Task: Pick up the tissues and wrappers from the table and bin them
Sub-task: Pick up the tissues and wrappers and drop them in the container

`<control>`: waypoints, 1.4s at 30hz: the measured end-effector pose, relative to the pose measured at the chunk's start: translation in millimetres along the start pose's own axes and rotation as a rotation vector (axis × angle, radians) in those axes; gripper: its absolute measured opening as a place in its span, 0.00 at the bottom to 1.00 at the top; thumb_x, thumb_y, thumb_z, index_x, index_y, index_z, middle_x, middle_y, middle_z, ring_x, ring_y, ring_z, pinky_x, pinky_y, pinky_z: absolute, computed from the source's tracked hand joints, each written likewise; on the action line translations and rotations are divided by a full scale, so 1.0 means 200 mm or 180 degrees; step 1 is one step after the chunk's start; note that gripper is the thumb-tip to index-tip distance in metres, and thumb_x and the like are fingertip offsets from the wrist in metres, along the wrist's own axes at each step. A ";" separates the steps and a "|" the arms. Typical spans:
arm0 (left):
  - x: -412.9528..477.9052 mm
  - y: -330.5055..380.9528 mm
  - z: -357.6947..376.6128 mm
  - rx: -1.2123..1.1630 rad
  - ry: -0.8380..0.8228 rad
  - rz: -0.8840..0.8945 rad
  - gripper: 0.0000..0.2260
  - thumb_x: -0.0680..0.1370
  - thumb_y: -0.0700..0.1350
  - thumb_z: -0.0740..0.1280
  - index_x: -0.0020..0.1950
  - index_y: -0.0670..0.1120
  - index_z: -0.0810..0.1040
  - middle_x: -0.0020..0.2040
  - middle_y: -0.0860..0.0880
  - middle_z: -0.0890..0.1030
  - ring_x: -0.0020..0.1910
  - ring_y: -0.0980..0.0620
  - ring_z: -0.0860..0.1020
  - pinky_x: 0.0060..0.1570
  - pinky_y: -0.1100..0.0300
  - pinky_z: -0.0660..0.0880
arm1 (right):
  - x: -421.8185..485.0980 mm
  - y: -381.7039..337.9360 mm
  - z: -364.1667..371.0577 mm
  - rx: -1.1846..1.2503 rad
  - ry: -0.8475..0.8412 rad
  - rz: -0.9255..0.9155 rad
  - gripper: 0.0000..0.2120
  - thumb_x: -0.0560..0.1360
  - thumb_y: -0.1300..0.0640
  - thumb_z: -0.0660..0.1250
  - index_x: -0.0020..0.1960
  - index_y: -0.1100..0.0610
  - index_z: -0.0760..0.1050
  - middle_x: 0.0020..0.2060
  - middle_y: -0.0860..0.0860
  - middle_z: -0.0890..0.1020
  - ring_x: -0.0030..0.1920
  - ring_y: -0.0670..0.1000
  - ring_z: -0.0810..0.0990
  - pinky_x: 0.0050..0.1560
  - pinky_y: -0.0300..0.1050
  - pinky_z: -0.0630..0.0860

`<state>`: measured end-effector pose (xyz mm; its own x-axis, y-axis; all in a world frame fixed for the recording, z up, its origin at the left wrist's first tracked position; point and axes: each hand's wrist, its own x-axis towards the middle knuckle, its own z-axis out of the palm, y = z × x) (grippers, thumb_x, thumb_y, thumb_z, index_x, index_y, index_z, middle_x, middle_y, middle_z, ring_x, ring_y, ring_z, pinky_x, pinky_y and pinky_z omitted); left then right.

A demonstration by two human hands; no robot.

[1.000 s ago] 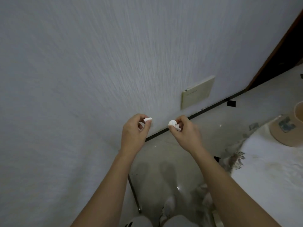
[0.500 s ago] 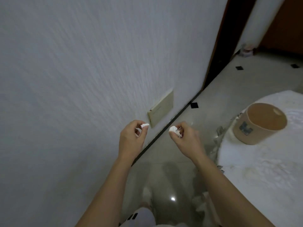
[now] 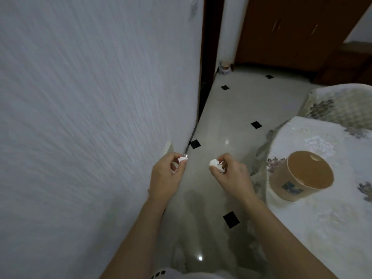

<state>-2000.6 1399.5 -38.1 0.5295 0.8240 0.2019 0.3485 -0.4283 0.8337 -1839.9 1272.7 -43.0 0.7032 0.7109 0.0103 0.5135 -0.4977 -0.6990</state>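
My left hand (image 3: 166, 175) pinches a small white tissue scrap (image 3: 182, 159) between thumb and fingers, close to the wall. My right hand (image 3: 231, 174) grips a crumpled white tissue wad (image 3: 215, 164). Both hands hover over the tiled floor, left of the table. A tan round bin (image 3: 298, 179) with a blue mark on its side stands on the table (image 3: 322, 228) to the right of my right hand. Its inside looks bare from here.
A textured white wall (image 3: 90, 117) fills the left. The pale floor (image 3: 227, 117) with black diamond tiles runs ahead to a dark doorway, a white pipe (image 3: 229, 33) and brown cabinets (image 3: 291, 31). A patterned cushion or chair (image 3: 342, 105) sits behind the table.
The view has swung to the right: the wall slid left, the floor and doorway opened up, and the bin and table came fully into sight. Both hands kept their tissue pieces.
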 end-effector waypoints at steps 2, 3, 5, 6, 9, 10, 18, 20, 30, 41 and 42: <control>0.14 -0.01 0.01 -0.0066 -0.0191 0.0094 0.03 0.79 0.51 0.68 0.46 0.53 0.79 0.40 0.55 0.79 0.40 0.55 0.78 0.40 0.58 0.77 | 0.09 -0.04 0.00 -0.0033 0.0147 0.0089 0.10 0.74 0.41 0.65 0.46 0.47 0.71 0.35 0.43 0.77 0.37 0.46 0.76 0.31 0.38 0.65; 0.21 -0.01 0.03 -0.0096 -0.0274 0.0147 0.04 0.79 0.51 0.68 0.47 0.53 0.79 0.40 0.54 0.80 0.40 0.54 0.78 0.41 0.56 0.77 | 0.12 -0.05 -0.01 -0.0068 0.0192 0.0144 0.10 0.74 0.42 0.66 0.48 0.47 0.72 0.36 0.43 0.77 0.38 0.47 0.76 0.32 0.39 0.65; 0.32 0.00 0.08 -0.0149 -0.0431 0.0263 0.05 0.79 0.52 0.68 0.48 0.52 0.79 0.41 0.54 0.80 0.40 0.54 0.78 0.41 0.53 0.78 | 0.17 -0.05 -0.04 -0.0121 0.0317 0.0274 0.12 0.74 0.42 0.67 0.50 0.49 0.73 0.37 0.43 0.76 0.38 0.48 0.77 0.34 0.44 0.70; 0.37 0.00 0.11 -0.0180 -0.0496 0.0315 0.05 0.78 0.52 0.68 0.49 0.52 0.79 0.42 0.54 0.80 0.40 0.55 0.78 0.41 0.53 0.78 | 0.19 -0.03 -0.06 -0.0131 0.0407 0.0352 0.12 0.74 0.42 0.67 0.50 0.49 0.73 0.37 0.43 0.77 0.38 0.48 0.77 0.36 0.45 0.72; 0.49 0.05 0.25 -0.0267 -0.0724 0.0443 0.04 0.78 0.51 0.69 0.49 0.52 0.80 0.42 0.55 0.80 0.40 0.56 0.78 0.42 0.54 0.78 | 0.24 0.02 -0.15 -0.0209 0.0624 0.0603 0.13 0.74 0.43 0.67 0.51 0.50 0.74 0.38 0.44 0.78 0.39 0.49 0.77 0.38 0.47 0.73; 0.53 0.08 0.30 -0.0288 -0.0819 0.0483 0.04 0.78 0.50 0.69 0.49 0.52 0.80 0.42 0.55 0.80 0.40 0.56 0.78 0.42 0.55 0.77 | 0.25 0.05 -0.18 -0.0246 0.0685 0.0678 0.13 0.74 0.43 0.67 0.52 0.50 0.74 0.39 0.45 0.78 0.40 0.50 0.77 0.38 0.47 0.72; 0.74 0.36 0.86 -0.0491 -0.1590 0.1102 0.03 0.78 0.50 0.69 0.46 0.53 0.79 0.39 0.54 0.79 0.37 0.54 0.77 0.38 0.56 0.76 | 0.30 0.41 -0.48 -0.0303 0.1461 0.1305 0.13 0.74 0.44 0.68 0.53 0.52 0.75 0.37 0.44 0.77 0.39 0.49 0.77 0.34 0.44 0.70; 0.78 0.43 1.01 -0.0462 -0.1813 0.1269 0.03 0.78 0.50 0.69 0.46 0.52 0.79 0.40 0.55 0.79 0.37 0.54 0.77 0.38 0.55 0.76 | 0.30 0.50 -0.55 -0.0252 0.1655 0.1465 0.14 0.74 0.45 0.69 0.54 0.53 0.75 0.38 0.45 0.77 0.39 0.48 0.77 0.36 0.44 0.70; 0.81 0.78 1.48 -0.0408 -0.2645 0.1902 0.02 0.78 0.48 0.70 0.47 0.51 0.80 0.39 0.56 0.79 0.38 0.56 0.77 0.38 0.67 0.71 | 0.25 0.78 -0.78 -0.0232 0.2223 0.2225 0.11 0.74 0.45 0.67 0.51 0.50 0.72 0.35 0.46 0.77 0.37 0.50 0.75 0.33 0.46 0.70; 0.77 0.92 1.76 -0.0429 -0.3498 0.2595 0.01 0.78 0.48 0.68 0.48 0.52 0.79 0.42 0.58 0.79 0.43 0.57 0.76 0.41 0.64 0.73 | 0.16 0.79 -0.83 -0.0272 0.2692 0.2893 0.11 0.75 0.45 0.65 0.53 0.49 0.73 0.39 0.45 0.77 0.43 0.49 0.75 0.38 0.46 0.71; 0.77 0.93 1.78 -0.0469 -0.3561 0.2678 0.01 0.78 0.48 0.68 0.48 0.52 0.79 0.42 0.58 0.79 0.42 0.57 0.76 0.41 0.64 0.72 | 0.16 0.78 -0.83 -0.0303 0.2744 0.2941 0.11 0.75 0.45 0.65 0.53 0.49 0.73 0.39 0.44 0.77 0.42 0.49 0.75 0.38 0.46 0.71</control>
<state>-1579.4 1315.6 -34.9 0.8868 -0.4125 0.2083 -0.4219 -0.5389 0.7291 -1656.5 1134.9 -34.1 0.8899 -0.4548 0.0336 -0.3301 -0.6933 -0.6406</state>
